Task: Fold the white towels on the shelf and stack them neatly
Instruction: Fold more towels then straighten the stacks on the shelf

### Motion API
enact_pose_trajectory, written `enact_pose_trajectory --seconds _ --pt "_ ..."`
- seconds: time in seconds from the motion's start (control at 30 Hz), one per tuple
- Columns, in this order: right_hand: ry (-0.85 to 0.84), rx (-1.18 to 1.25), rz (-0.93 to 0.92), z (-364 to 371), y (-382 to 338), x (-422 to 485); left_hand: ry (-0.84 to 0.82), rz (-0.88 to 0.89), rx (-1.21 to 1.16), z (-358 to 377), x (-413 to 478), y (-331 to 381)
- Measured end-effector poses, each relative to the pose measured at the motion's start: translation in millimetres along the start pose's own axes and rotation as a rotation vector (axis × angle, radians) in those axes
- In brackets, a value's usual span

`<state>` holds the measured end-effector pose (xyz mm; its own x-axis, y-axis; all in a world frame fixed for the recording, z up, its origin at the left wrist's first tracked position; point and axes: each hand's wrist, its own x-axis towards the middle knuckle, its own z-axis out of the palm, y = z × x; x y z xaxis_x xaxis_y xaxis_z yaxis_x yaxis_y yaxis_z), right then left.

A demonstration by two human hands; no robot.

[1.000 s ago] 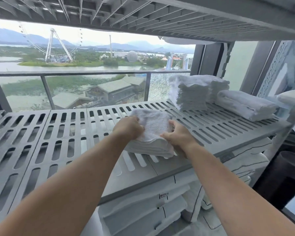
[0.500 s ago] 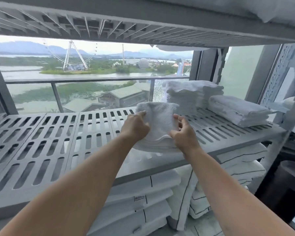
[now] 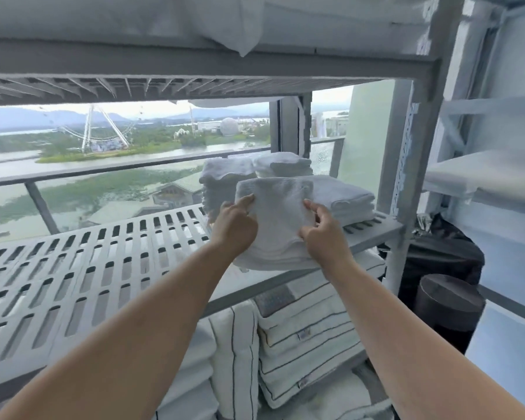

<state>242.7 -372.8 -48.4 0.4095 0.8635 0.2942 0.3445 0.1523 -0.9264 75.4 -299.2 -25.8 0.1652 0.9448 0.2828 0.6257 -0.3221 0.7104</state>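
Note:
A folded white towel (image 3: pixel 278 216) is lifted above the grey slatted shelf (image 3: pixel 103 268), held at both sides. My left hand (image 3: pixel 235 227) grips its left edge and my right hand (image 3: pixel 320 230) grips its right edge. Just behind it stands a tall stack of folded white towels (image 3: pixel 225 180) with a second stack (image 3: pixel 282 165) beside it. A thicker folded towel (image 3: pixel 346 198) lies at the shelf's right end, partly hidden by the held towel.
The shelf's grey post (image 3: pixel 406 177) stands at the right. The upper shelf (image 3: pixel 194 62) hangs close overhead. White linens with dark stripes (image 3: pixel 303 344) fill the shelf below. A dark bin (image 3: pixel 446 310) stands at the lower right. A window lies behind the shelf.
Both hands have lifted the folded towel off the shelf and carried it to the right and back, up to the stacks. The view has swung to the right.

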Motion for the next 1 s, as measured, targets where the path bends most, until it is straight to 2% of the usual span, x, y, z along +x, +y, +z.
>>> enact_pose_trajectory --seconds 0.27,0.53,0.87,1.0 --pt "0.054 -0.017 -0.025 -42.2 14.7 56.4 0.07 0.014 -0.056 41.6 43.3 45.4" --pt "0.112 -0.109 -0.093 -71.0 13.9 158.8 0.093 0.08 -0.165 81.0 138.1 74.7" --pt "0.179 -0.122 -0.044 -92.3 29.0 280.1 0.038 0.018 -0.227 124.1 222.3 100.3" --pt "0.163 -0.094 -0.023 -105.2 44.7 303.9 0.069 0.023 -0.276 144.7 234.2 103.1"
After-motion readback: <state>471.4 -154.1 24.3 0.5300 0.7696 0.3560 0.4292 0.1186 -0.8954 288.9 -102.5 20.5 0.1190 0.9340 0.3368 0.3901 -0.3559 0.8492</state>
